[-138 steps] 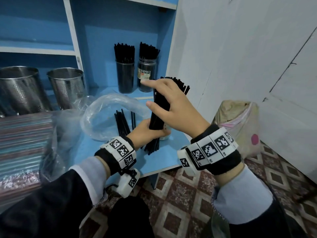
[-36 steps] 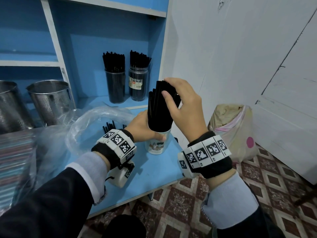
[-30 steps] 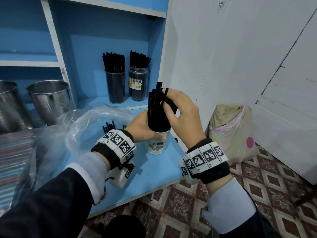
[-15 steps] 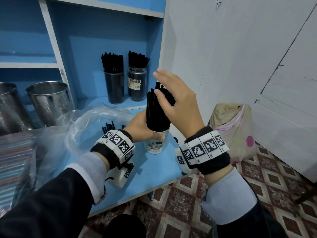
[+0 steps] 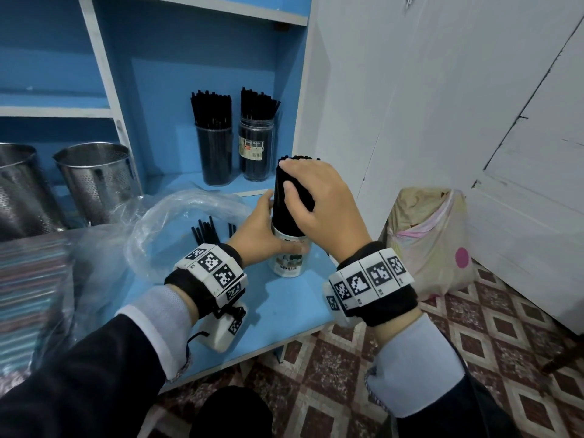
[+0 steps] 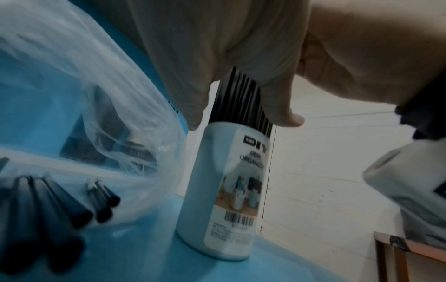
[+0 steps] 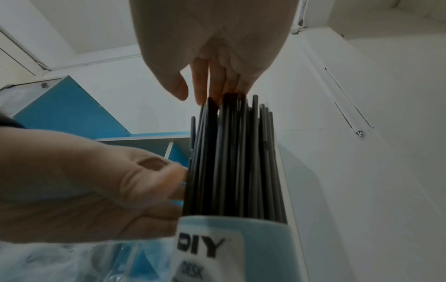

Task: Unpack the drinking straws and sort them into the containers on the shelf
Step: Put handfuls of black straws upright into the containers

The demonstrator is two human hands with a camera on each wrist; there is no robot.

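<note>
A bundle of black straws [image 5: 286, 213] stands upright in a pale labelled cup [image 5: 289, 263] on the blue shelf board [image 5: 284, 301]. My left hand [image 5: 278, 230] grips the cup at its rim, thumb across the front; in the left wrist view its fingers [image 6: 193, 114] straddle the straws [image 6: 241, 99] just above the cup [image 6: 224, 190]. My right hand [image 5: 316, 200] lies over the bundle's top. In the right wrist view its straight fingertips [image 7: 205, 93] touch the straw ends [image 7: 231, 152], thumb apart. Several loose black straws [image 5: 205, 232] lie in an open clear plastic bag [image 5: 170, 222].
At the back of the shelf stand a dark holder [image 5: 216, 153] and a clear jar [image 5: 256, 153], both full of black straws. Two perforated steel holders [image 5: 98, 181] stand to the left. A pack of coloured straws [image 5: 28, 295] lies front left. A tied bag [image 5: 426, 245] sits on the floor.
The bundle went from both hands into the cup. Half a second ago my right hand hovered open above it; now it has come down onto the straw tops, which sit level.
</note>
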